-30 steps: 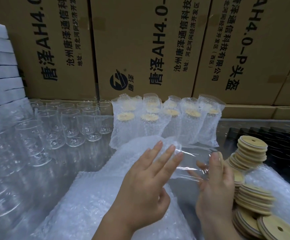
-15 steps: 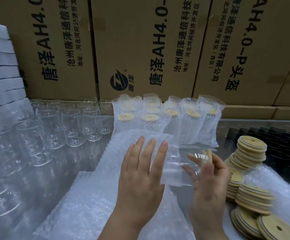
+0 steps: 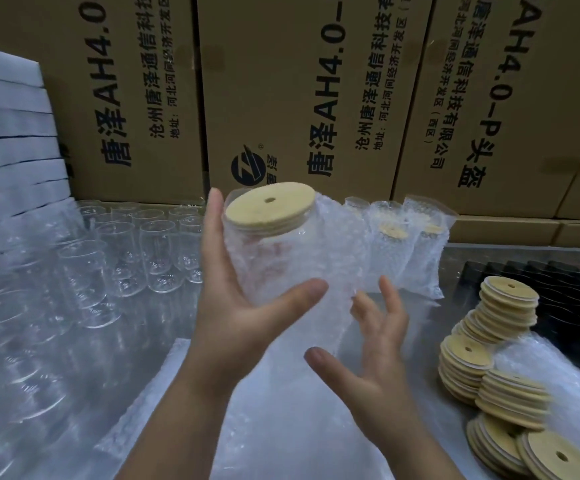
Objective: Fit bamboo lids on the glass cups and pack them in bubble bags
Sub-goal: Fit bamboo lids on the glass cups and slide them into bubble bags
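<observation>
My left hand (image 3: 240, 306) grips a glass cup (image 3: 274, 261), held up and tilted in front of me. A round bamboo lid (image 3: 270, 207) with a small hole sits on the cup's mouth. A bubble bag (image 3: 337, 258) wraps the cup below the lid and hangs off to the right. My thumb lies across the cup's base and my fingers reach up behind it. Just below and to the right, my right hand (image 3: 375, 362) is spread out, its fingertips at the bag's lower edge.
Several bare glass cups (image 3: 156, 251) stand at the left. Bagged, lidded cups (image 3: 396, 244) stand behind. Stacks of bamboo lids (image 3: 506, 306) lie at the right beside a black tray (image 3: 579, 292). A pile of bubble bags (image 3: 281, 427) lies below my hands. Cardboard boxes (image 3: 316, 81) wall the back.
The cup lay low on the bag pile while both hands slid it into the bag. Now my left hand has lifted it upright and bagged, and my right hand has let go.
</observation>
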